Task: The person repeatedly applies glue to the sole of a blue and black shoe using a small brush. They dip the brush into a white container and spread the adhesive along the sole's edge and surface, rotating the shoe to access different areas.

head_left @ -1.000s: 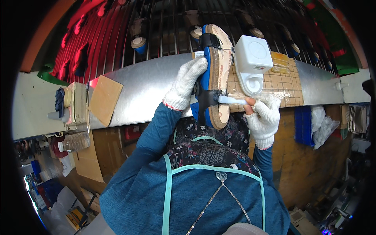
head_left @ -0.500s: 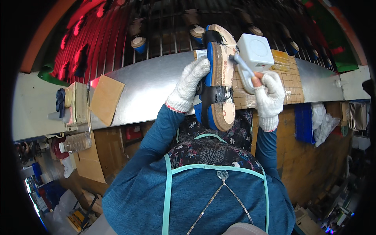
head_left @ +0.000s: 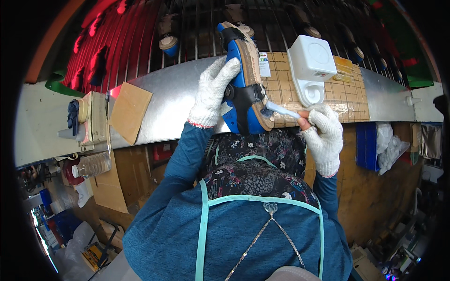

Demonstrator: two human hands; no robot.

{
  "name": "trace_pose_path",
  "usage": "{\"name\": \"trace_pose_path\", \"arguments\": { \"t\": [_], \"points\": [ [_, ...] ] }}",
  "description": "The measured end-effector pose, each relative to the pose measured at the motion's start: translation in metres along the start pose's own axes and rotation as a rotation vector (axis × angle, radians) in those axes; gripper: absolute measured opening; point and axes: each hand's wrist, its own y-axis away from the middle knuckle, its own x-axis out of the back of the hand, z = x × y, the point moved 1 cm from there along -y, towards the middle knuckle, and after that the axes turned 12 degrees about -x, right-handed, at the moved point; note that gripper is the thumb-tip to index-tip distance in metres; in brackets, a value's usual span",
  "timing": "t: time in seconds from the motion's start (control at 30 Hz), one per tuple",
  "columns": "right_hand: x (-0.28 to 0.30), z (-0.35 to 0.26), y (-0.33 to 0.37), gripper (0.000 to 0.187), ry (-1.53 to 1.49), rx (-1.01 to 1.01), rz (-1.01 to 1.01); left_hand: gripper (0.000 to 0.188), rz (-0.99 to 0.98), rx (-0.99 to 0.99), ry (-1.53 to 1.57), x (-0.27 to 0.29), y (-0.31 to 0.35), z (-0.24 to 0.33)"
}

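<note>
My left hand (head_left: pixel 212 93), in a white knit glove, grips a sandal (head_left: pixel 251 70) mounted on a blue shoe last. Black straps wrap the last, and the cork-edged sole side is turned toward the right. The last stands tilted, its far end leaning left. Between the bare thumb and fingertip of my gloved right hand (head_left: pixel 323 136) is a small brush (head_left: pixel 284 111) with a pale handle. Its dark bristles touch the sandal near its close end, beside the lower strap. Past that hand stands a white plastic bottle (head_left: pixel 315 58) with a small round cup at its base.
The bottle rests on a taped cardboard sheet (head_left: pixel 281 89) over the metal ledge (head_left: pixel 176 93). A tan board (head_left: pixel 131 112) lies on the left. Beyond runs a barred rack (head_left: pixel 197 33) carrying other blue lasts. A blue bin (head_left: pixel 367 145) hangs at the right.
The sandal has tilted left and turned onto its side. My right hand has come down and nearer, bringing the brush from the middle of the sole to its near end.
</note>
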Motion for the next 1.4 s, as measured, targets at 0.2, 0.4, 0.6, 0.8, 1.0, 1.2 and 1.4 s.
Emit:
{"name": "trace_pose_path", "arguments": {
  "t": [0.2, 0.4, 0.6, 0.8, 1.0, 1.2, 1.4],
  "points": [
    [-0.009, -0.007, -0.01, 0.013, 0.125, 0.174, 0.163, 0.072, 0.037, 0.014, -0.109, -0.003, 0.007, 0.008],
    [-0.005, -0.003, -0.016, 0.016, 0.108, 0.19, 0.079, 0.072, -0.022, -0.006, -0.038, 0.003, -0.002, 0.001],
    [-0.001, 0.008, -0.023, 0.018, -0.022, 0.188, -0.055, 0.066, -0.034, 0.196, 0.161, -0.002, -0.007, -0.005],
    [-0.003, 0.004, -0.036, 0.018, -0.125, 0.249, -0.086, 0.057, -0.012, 0.452, 0.422, -0.008, -0.006, -0.017],
    [-0.011, -0.008, -0.055, 0.019, -0.095, 0.332, -0.135, 0.057, -0.598, -0.394, -0.228, -0.013, 0.014, -0.025],
    [-0.02, -0.015, -0.073, 0.018, -0.063, 0.434, -0.242, 0.053, -0.691, 0.401, 0.937, 0.0, 0.042, -0.023],
    [-0.018, -0.015, -0.086, 0.018, -0.007, 0.507, -0.345, 0.055, -0.382, 0.423, 0.074, -0.012, 0.076, -0.013]
  ]
}}
